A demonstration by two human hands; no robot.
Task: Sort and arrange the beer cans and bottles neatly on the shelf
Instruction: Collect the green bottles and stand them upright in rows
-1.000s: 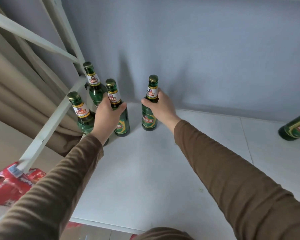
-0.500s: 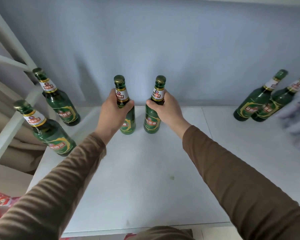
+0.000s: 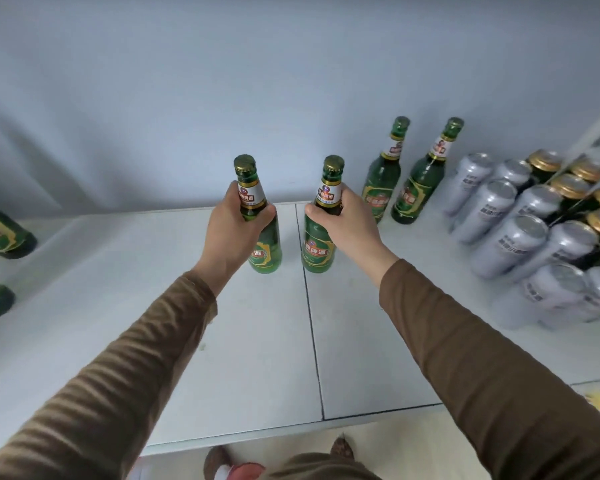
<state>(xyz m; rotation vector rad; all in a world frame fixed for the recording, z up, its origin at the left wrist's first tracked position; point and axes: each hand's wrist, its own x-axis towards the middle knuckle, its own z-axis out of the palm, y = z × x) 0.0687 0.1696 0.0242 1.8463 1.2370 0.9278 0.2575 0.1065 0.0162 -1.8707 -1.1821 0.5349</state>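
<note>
Carrying two upright bottles over white shelf (image 3: pixel 257 358) | left hand (image 3: pixel 227 233) is gripping left bottle (image 3: pixel 262 244) at neck | right hand (image 3: pixel 349 226) is gripping right bottle (image 3: pixel 317 245) likewise | glass: rigid, heavy, slippery, breakable; holding at shoulder is steadying best.

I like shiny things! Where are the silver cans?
In the head view, the silver metal cans stand clustered at the right end of the white shelf, just right of two upright green glass bottles.

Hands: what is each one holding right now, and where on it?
Left hand holds a green bottle around its neck and shoulder; right hand holds another green bottle the same way.
</note>
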